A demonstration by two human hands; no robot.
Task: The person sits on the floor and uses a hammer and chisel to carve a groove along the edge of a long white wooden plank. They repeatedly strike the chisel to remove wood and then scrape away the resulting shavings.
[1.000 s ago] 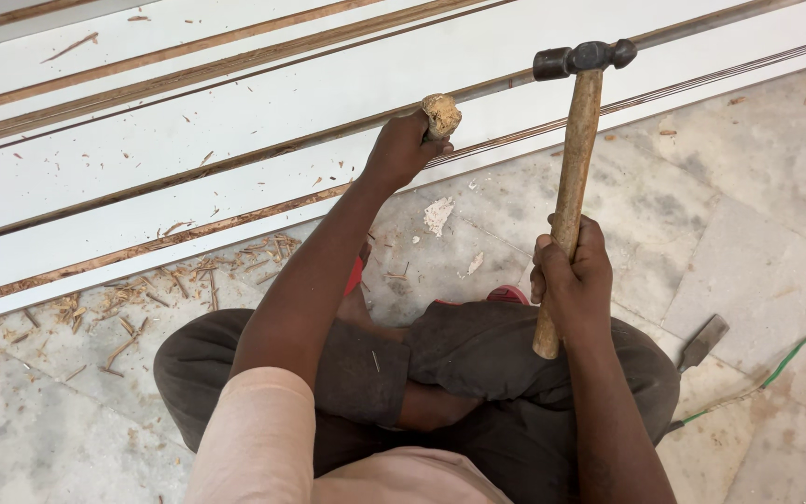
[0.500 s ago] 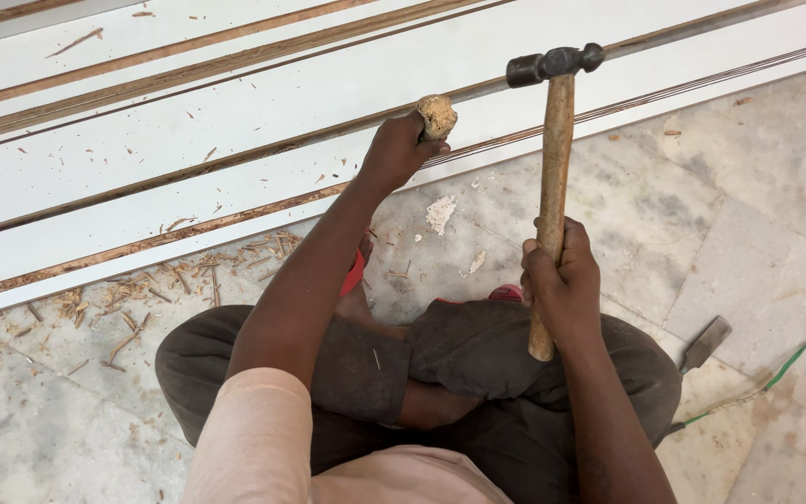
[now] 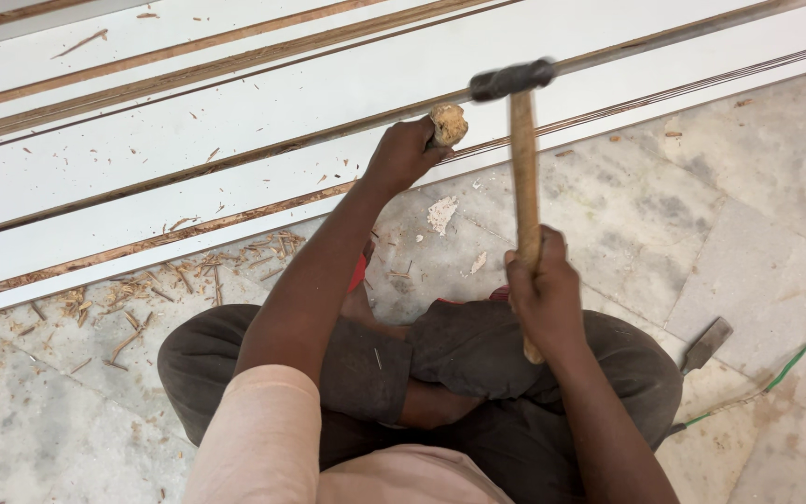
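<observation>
My left hand [image 3: 403, 154] grips a chisel whose worn wooden handle end [image 3: 448, 123] sticks up; its blade is hidden, set against the groove in the long white board [image 3: 235, 159]. My right hand [image 3: 543, 294] holds a hammer by its wooden shaft [image 3: 523, 177]. The black hammer head [image 3: 513, 79] hangs just right of and slightly above the chisel handle, a short gap apart. I sit cross-legged on the floor in dark trousers.
Wood shavings [image 3: 160, 280] lie along the board's near edge. Several white boards with brown grooves fill the top of the view. A flat metal blade [image 3: 706, 345] and a green cable [image 3: 795, 369] lie on the stone floor at right.
The hammer has swung left and down, its head moving from well right of the chisel handle to just beside it. My left hand has stayed put on the chisel.
</observation>
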